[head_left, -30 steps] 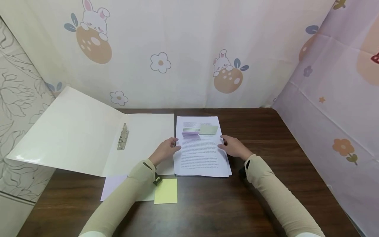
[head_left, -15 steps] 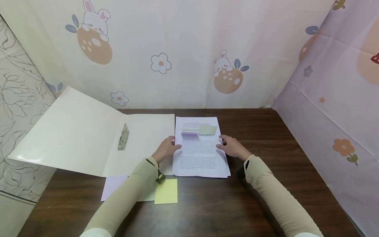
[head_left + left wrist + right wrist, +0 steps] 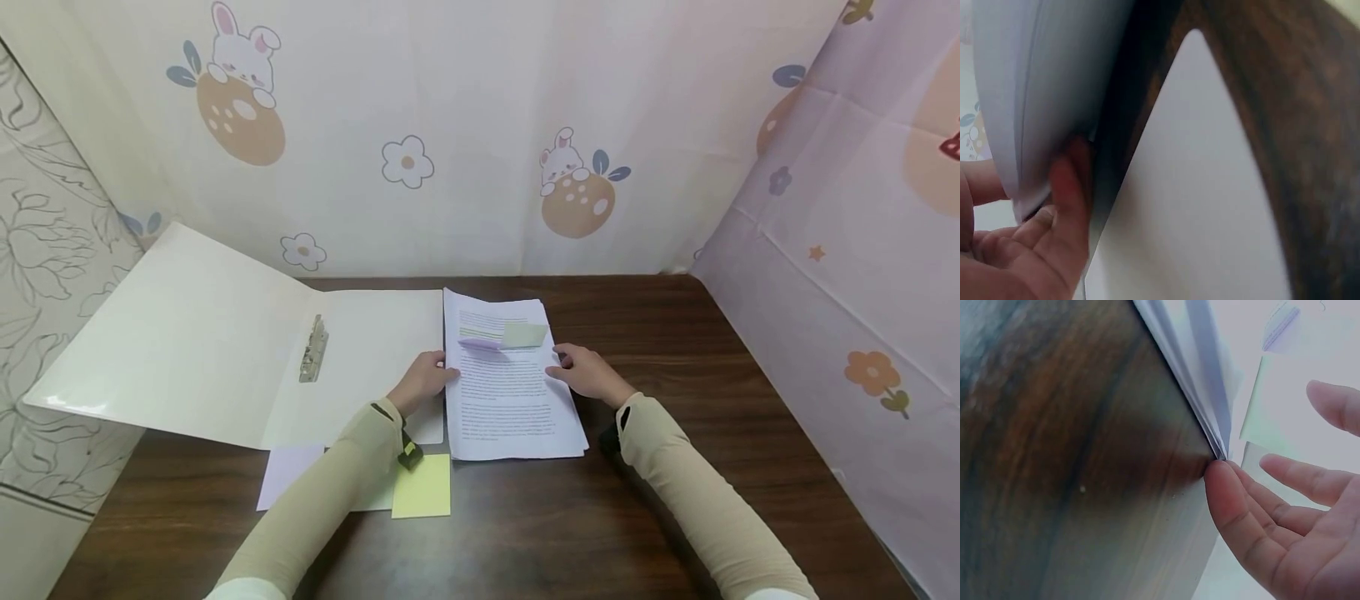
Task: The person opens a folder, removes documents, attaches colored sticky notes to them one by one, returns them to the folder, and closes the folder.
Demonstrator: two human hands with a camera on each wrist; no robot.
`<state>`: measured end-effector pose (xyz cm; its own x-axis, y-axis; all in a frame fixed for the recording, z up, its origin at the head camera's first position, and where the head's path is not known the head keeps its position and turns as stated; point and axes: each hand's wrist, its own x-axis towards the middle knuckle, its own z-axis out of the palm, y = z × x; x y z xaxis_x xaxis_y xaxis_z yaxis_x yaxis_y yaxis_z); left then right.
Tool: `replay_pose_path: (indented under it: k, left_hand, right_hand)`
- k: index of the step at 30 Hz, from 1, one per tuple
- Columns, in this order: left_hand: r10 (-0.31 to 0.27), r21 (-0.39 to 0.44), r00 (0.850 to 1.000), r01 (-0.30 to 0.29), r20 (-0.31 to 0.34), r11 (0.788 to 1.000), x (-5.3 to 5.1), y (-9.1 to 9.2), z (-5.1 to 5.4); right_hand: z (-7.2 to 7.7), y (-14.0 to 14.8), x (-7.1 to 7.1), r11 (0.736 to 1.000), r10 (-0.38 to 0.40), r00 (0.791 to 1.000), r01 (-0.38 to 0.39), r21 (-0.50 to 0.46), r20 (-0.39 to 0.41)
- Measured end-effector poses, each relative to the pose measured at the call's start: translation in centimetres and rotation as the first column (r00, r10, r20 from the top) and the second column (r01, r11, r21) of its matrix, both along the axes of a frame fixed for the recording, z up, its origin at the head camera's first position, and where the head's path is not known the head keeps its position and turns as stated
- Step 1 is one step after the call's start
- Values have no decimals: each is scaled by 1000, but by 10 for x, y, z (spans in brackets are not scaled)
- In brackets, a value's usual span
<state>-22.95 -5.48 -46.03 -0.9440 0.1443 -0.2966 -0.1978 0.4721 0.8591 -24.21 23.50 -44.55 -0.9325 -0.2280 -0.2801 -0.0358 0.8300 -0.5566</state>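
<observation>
A stack of printed paper sheets [image 3: 506, 408] lies on the table, right of an open white binder [image 3: 375, 350]. My left hand [image 3: 422, 381] pinches the stack's left edge, thumb on top; the left wrist view shows its fingers [image 3: 1066, 212] beneath the lifted sheets [image 3: 1054, 81]. At the right edge, my right hand [image 3: 592, 372] touches the paper with its fingertips. In the right wrist view its fingers [image 3: 1229, 494] meet the edge of the sheets [image 3: 1200, 375], the others spread apart. A green sticky note [image 3: 525, 335] and a purple one [image 3: 480, 342] sit on the top page.
A metal ring clip [image 3: 313, 348] is fixed inside the binder, whose cover [image 3: 172, 333] leans up at the left. A yellow sticky note [image 3: 422, 487] and a lilac sheet [image 3: 288, 473] lie in front. Patterned curtains [image 3: 480, 83] hang behind and at the right.
The stack first slid slightly left, then shifted toward me and its far left corner rose. My left hand has stayed at its edge; my right hand has barely moved.
</observation>
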Motion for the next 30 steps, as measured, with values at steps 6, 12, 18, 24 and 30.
replay_pose_path:
  k: [6,12,18,24,30]
  left_hand:
    - [27,86,1000,-25,-16,996,3,-2,0]
    - [46,183,999,-47,11,982,5,-5,1]
    - [58,216,998,-57,6,975,6,-8,6]
    - [57,242,998,-62,27,968,7,-10,8]
    - [45,281,998,-54,40,958,9,-11,7]
  right_hand:
    - [1,0,0,1000,-4,1000,4,-7,5]
    - [1,2,-1,998,-36,999,36,-43,-5]
    - [-1,5,-3,989,-86,996,89,-120,32]
    - [-3,9,-3,945,-153,979,184,-269,134]
    - [-3,13,-2,809,-235,919,366,-461,316]
